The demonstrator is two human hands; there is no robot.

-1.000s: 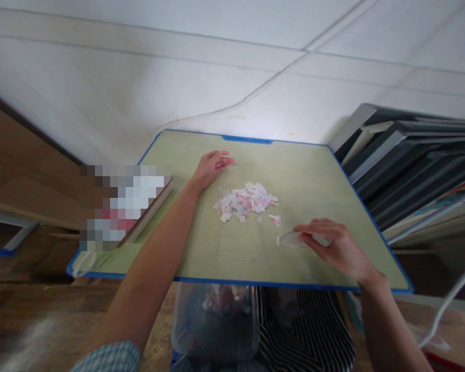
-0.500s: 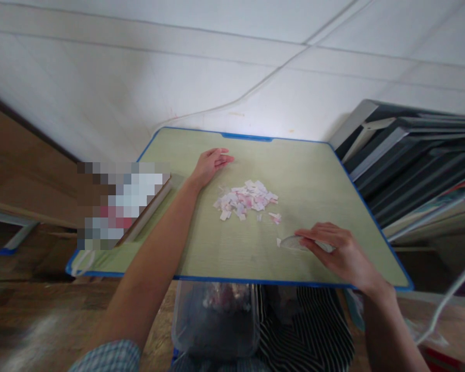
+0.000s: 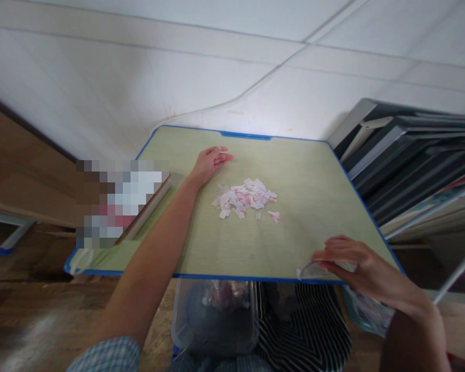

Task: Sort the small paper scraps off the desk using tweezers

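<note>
Our right hand (image 3: 356, 268) pinched a clear plastic bag (image 3: 313, 269) at the table's (image 3: 302, 170) lower-right edge; our left hand (image 3: 209, 163) lay open, empty, above the center paper scraps (image 3: 246, 199).

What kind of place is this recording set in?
Probably a storeroom or plain workroom, not a home: a small blue-edged desk holding a pile of paper scraps, folded desks or frames stacked at the right, and a bare tiled floor.

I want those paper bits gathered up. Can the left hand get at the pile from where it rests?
Probably yes. The left hand lies flat and open on the table just beyond the pile of paper bits, with only bare tabletop between them and nothing in its way.
</note>
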